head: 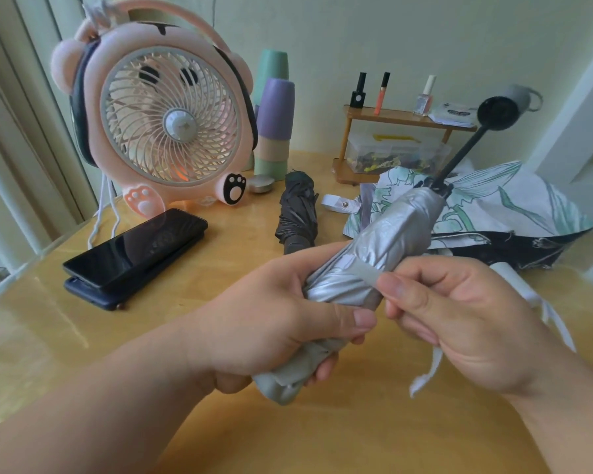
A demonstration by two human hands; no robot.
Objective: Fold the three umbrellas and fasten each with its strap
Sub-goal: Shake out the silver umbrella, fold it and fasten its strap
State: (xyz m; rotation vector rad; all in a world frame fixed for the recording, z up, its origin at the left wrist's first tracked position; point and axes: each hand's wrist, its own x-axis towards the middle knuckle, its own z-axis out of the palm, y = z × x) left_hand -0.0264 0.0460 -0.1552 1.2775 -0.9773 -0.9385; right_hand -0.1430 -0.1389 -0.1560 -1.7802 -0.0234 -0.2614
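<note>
left hand (281, 313) gripping silver umbrella (387, 234), right hand (459, 313) pinching its strap (363, 273), no legible writing

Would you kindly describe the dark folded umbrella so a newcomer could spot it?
Find the pink fan on the table. Just right of its paw foot lies the dark umbrella. Unlike the silver umbrella and the floral umbrella, nobody holds it and it is bundled.

Clutter along the far edge of a wooden table (339, 432)

A pink bear-shaped fan (161, 121) stands at the far left corner, with a stack of pastel cups (274, 128) just beside it. Two dark phones (134, 254) lie stacked near the left edge. A small wooden shelf (401, 116) near the far edge carries three bottles, perhaps nail polish (425, 95), above a clear plastic box (394, 152).
</note>
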